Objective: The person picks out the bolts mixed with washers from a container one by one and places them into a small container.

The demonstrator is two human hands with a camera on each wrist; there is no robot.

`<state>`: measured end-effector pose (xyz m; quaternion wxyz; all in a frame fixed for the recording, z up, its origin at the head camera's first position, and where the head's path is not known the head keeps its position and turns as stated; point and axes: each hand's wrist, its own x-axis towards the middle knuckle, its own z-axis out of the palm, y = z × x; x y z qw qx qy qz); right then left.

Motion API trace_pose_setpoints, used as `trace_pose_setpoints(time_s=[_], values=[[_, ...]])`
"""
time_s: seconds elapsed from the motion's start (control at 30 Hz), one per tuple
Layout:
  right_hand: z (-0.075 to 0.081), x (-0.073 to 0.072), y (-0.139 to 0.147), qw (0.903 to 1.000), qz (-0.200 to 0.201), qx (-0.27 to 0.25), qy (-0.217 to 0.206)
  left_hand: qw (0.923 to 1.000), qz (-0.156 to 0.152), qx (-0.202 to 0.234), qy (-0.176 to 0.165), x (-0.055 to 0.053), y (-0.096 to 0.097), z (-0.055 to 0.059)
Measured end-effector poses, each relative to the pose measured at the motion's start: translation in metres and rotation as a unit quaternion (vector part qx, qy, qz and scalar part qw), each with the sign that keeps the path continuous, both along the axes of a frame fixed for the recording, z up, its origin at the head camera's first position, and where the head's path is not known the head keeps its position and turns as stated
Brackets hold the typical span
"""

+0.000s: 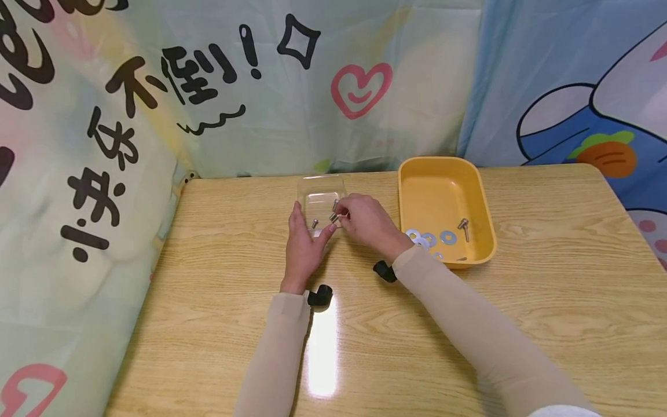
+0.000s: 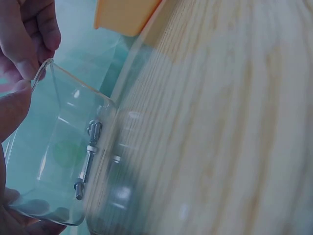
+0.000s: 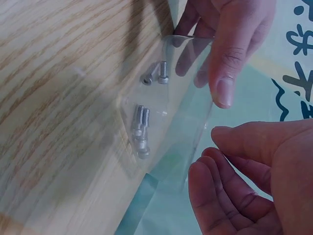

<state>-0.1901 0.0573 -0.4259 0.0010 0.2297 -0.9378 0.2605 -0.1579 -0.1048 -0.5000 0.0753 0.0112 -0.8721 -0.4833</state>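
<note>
A clear plastic box (image 1: 311, 188) stands near the table's far edge, with several silver screws (image 3: 142, 122) lying inside it in two clusters. My left hand (image 1: 303, 248) grips the box from its left side, thumb at the near rim and fingers along the outer wall. Just over the box's right side is my right hand (image 1: 367, 221), its fingers bent loosely beside the rim. In the right wrist view its thumb and fingertips are slightly apart, and nothing shows between them.
A yellow tray (image 1: 487, 217) stands on the wooden table (image 1: 219, 324) to the right of the box. In it lie several flat washers (image 1: 448, 237) and a few screws (image 1: 464, 225). A printed cloth (image 1: 250, 139) hangs behind the table and along its left side.
</note>
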Motion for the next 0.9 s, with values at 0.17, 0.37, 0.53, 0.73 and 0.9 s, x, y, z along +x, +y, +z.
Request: trace_pose_setpoints(time_s=[0.17,0.37,0.53,0.73,0.9], values=[[0.007,0.002,0.01,1.0,-0.007,-0.001,0.001,1.0,-0.001,-0.001,0.001,0.0,0.0,0.0],[0.02,0.005,0.027,0.9994,-0.025,0.017,-0.017,0.9999,-0.002,0.011,-0.002,0.0,0.0,-0.001],[0.026,0.006,0.045,0.9988,-0.032,0.028,-0.025,0.9998,-0.004,0.019,-0.008,0.0,0.001,-0.001],[0.03,0.008,0.069,0.9979,-0.046,0.033,-0.033,0.9999,-0.007,0.013,-0.008,0.001,0.001,0.0],[0.033,0.009,0.083,0.9969,-0.053,0.043,-0.04,0.9999,-0.006,0.013,-0.008,0.001,0.001,0.0]])
